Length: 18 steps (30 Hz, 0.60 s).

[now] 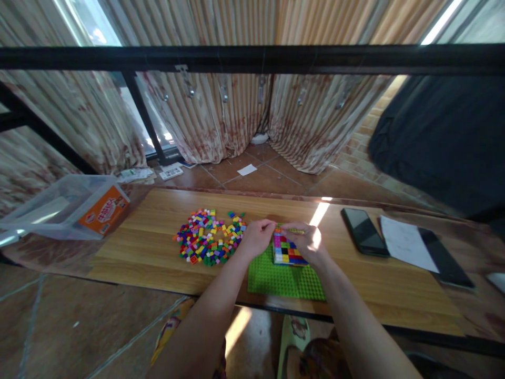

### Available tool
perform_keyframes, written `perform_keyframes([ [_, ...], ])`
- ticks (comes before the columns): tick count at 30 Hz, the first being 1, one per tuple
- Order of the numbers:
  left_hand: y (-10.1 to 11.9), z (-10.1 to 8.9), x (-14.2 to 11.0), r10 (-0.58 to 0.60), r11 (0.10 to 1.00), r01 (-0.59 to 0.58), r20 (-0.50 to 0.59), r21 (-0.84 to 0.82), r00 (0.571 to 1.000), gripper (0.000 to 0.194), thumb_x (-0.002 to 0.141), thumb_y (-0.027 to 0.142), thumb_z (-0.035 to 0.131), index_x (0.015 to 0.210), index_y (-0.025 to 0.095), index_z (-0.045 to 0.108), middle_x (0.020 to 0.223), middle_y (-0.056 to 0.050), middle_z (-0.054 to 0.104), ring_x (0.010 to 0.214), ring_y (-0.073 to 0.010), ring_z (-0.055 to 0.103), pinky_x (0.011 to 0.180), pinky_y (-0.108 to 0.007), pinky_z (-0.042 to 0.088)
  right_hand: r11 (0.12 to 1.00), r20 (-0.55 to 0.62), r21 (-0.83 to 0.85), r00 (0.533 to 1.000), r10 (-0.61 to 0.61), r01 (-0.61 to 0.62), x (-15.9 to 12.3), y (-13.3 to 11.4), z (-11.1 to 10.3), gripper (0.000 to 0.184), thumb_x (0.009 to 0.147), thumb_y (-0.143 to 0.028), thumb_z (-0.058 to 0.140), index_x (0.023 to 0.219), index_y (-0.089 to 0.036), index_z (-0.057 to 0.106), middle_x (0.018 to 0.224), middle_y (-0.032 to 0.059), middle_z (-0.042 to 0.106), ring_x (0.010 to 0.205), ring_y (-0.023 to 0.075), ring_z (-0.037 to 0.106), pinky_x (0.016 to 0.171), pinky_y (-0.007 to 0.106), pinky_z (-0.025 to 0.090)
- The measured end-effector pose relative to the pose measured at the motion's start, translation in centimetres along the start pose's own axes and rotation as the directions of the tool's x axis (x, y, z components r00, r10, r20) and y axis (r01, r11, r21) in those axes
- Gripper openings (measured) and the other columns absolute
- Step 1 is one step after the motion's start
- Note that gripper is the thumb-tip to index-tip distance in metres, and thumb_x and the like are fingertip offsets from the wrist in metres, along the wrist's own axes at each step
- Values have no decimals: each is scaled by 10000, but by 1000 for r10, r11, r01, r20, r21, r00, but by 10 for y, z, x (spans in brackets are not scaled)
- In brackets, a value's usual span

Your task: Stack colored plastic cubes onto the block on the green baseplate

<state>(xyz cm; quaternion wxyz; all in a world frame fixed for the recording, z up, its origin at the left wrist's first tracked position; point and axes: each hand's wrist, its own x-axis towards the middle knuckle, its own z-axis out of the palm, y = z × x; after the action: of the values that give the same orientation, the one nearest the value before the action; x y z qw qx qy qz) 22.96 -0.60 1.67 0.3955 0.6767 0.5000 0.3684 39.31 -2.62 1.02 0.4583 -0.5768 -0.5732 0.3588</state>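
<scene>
A green studded baseplate (284, 281) lies near the front edge of the wooden board. On its upper part sits a block of multicoloured toy bricks (287, 254) laid close together. My left hand (259, 238) is closed at the upper left corner of this block, fingertips pinched; whatever is between them is too small to make out. From the right, my right hand (307, 241) reaches over the block, its fingers drawn together at the top edge and covering part of the bricks. A spread pile of loose toy bricks (211, 237) lies left of my left hand.
A clear plastic bin (67, 205) with an orange label stands at the far left. To the right are a dark phone (364, 231), a white paper (408, 242) and another dark flat device (445, 258). A black rail (252, 59) crosses beyond the board, before curtains.
</scene>
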Motion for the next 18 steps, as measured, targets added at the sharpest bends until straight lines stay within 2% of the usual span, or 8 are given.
perform_keyframes([
  [7, 7, 7, 1, -15, 999, 13, 41, 45, 999, 321, 849, 304, 491, 762, 127, 745, 653, -22, 695, 616, -141, 580, 580, -234, 402, 996, 41, 30, 996, 85, -86, -2, -8, -3, 278, 683, -452, 728, 806, -204, 761, 832, 55, 758, 743, 209, 713, 689, 309, 588],
  [11, 11, 8, 2, -12, 999, 11, 27, 50, 1000, 299, 827, 303, 520, 749, 133, 754, 661, -40, 704, 635, -151, 597, 570, -236, 392, 996, 67, 7, 994, 83, -84, -2, -10, -2, 240, 704, -380, 695, 833, -191, 766, 798, 49, 759, 717, 191, 704, 696, 317, 583],
  [18, 12, 9, 2, -83, 995, 82, 25, 50, 996, 258, 797, 263, 544, 795, 135, 768, 712, -54, 735, 663, -167, 632, 599, -250, 428, 995, 101, 28, 991, 91, -94, 0, -6, -1, 267, 700, -383, 684, 853, -181, 771, 759, 53, 754, 688, 195, 699, 670, 327, 586],
])
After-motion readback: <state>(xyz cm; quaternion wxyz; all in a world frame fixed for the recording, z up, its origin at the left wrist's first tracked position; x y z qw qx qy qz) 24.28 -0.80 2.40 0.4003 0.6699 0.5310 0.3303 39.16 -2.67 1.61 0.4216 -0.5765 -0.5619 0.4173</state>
